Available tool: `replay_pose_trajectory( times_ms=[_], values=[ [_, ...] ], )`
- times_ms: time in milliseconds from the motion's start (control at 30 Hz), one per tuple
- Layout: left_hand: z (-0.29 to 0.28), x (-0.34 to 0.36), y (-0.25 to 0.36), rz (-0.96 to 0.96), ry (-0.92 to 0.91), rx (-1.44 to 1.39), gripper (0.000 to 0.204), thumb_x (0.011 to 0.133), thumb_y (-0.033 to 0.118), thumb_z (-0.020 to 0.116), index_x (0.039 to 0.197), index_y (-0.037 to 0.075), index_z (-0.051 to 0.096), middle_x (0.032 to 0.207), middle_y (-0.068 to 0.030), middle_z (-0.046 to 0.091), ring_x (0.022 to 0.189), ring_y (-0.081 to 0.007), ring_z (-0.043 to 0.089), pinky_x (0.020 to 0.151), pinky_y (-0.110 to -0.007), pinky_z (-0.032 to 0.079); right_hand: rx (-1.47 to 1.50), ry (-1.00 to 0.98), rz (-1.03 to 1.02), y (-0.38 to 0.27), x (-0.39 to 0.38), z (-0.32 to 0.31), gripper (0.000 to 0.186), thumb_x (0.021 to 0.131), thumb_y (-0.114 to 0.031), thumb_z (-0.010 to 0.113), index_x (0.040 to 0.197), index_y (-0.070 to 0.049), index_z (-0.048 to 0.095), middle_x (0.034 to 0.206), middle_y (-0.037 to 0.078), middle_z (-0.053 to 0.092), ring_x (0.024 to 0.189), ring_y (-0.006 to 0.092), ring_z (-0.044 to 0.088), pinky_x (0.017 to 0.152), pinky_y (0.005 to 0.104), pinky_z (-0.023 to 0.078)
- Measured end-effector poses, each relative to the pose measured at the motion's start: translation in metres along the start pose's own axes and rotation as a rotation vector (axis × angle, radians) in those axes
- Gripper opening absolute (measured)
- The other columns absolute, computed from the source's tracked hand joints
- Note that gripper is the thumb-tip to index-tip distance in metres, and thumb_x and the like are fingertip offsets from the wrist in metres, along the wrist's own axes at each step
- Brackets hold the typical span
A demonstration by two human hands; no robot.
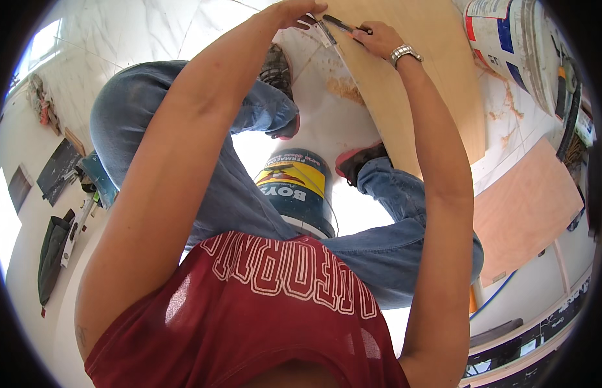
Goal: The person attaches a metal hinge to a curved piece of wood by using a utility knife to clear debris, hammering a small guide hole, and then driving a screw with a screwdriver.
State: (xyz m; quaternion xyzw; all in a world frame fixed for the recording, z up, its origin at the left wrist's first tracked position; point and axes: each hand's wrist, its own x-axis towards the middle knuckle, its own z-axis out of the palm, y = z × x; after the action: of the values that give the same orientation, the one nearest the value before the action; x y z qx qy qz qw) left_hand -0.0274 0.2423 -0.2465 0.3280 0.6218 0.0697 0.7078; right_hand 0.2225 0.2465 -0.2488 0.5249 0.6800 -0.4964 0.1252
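Note:
A large sheet of pale plywood (430, 90) lies at the top of the view. My left hand (294, 13) is at the board's upper left corner, its fingers closed on the upper end of a small light metal strip (326, 35) along the edge. Part of that hand's grip is hidden. My right hand (380, 41), with a metal watch (406, 54) on the wrist, rests over the board. Its fingers are wrapped round a slim black tool (343, 25) whose tip points toward the strip. The tool's exact kind is unclear.
Between my legs stands a dark green and yellow bucket (293, 187). A white bucket (511, 45) with tools stands at the upper right. Another plywood piece (527, 207) lies at right. Sawdust (345, 89) marks the tiled floor; a dark green bag (54, 255) lies left.

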Motion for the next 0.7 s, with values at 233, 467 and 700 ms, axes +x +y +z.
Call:
replay_pose_trajectory(
  times_ms=[233, 467, 700],
  values=[
    [0.001, -0.001, 0.001, 0.027, 0.012, 0.023, 0.06, 0.106, 0.033, 0.056, 0.157, 0.006, 0.038, 0.157, -0.0194, 0.043, 0.138, -0.0371, 0.048, 0.117, -0.051, 0.039, -0.044, -0.031, -0.014, -0.004, 0.005, -0.004, 0.042, 0.095, -0.044, 0.06, 0.116, -0.01, 0.074, 0.103, 0.014, 0.075, 0.094, 0.031, 0.07, 0.083, 0.0448, 0.053],
    [0.003, -0.001, 0.004, 0.049, 0.011, 0.045, 0.059, 0.106, 0.03, 0.056, 0.155, 0.002, 0.04, 0.154, -0.0194, 0.046, 0.136, -0.0357, 0.05, 0.116, -0.049, 0.041, -0.197, 0.055, -0.069, -0.008, -0.001, -0.003, 0.037, 0.101, -0.04, 0.057, 0.115, -0.011, 0.073, 0.093, 0.014, 0.074, 0.087, 0.0303, 0.071, 0.08, 0.0454, 0.054],
    [-0.006, 0.015, -0.016, 0.132, 0.036, -0.009, 0.053, 0.105, 0.028, 0.057, 0.149, 0.001, 0.048, 0.146, -0.02, 0.054, 0.132, -0.0352, 0.054, 0.115, -0.048, 0.041, -0.262, 0.027, -0.002, -0.019, -0.003, 0.0, 0.036, 0.103, -0.042, 0.055, 0.123, -0.015, 0.069, 0.103, 0.014, 0.075, 0.096, 0.0327, 0.071, 0.084, 0.0483, 0.053]
  ],
)
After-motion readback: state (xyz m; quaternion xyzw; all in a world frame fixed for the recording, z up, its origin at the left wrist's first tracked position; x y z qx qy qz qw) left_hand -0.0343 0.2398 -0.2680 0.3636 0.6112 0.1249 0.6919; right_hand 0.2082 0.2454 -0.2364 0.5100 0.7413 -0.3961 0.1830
